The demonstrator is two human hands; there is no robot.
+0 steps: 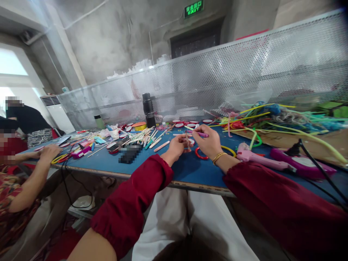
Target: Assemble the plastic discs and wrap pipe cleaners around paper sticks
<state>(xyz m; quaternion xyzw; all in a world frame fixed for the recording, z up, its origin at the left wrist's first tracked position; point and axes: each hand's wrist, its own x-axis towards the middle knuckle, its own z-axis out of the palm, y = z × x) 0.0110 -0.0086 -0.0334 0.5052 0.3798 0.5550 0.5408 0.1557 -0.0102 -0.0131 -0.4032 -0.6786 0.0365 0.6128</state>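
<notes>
Over the blue table [190, 168], my left hand [176, 148] is closed around a thin brownish-pink strip [187, 141] that stands roughly upright. My right hand [210, 139], with a gold bracelet [219, 157] at the wrist, pinches a slim purple pen-like tool [202, 134]. The tool points left toward the strip; whether they touch, I cannot tell. Just under my right hand lie a red ring [200, 156] and a yellow ring [231, 150]. A pink hot glue gun [258, 159] rests beside my right forearm.
At right, a purple power box [301, 165] with black cables sits before a pile of coloured pipe-like strands [272, 116]. Several sticks [162, 146], a black thermos [148, 110] and a green bottle [99, 122] stand or lie left. A perforated metal screen [201, 83] backs the table. A co-worker's hands [50, 152] are far left.
</notes>
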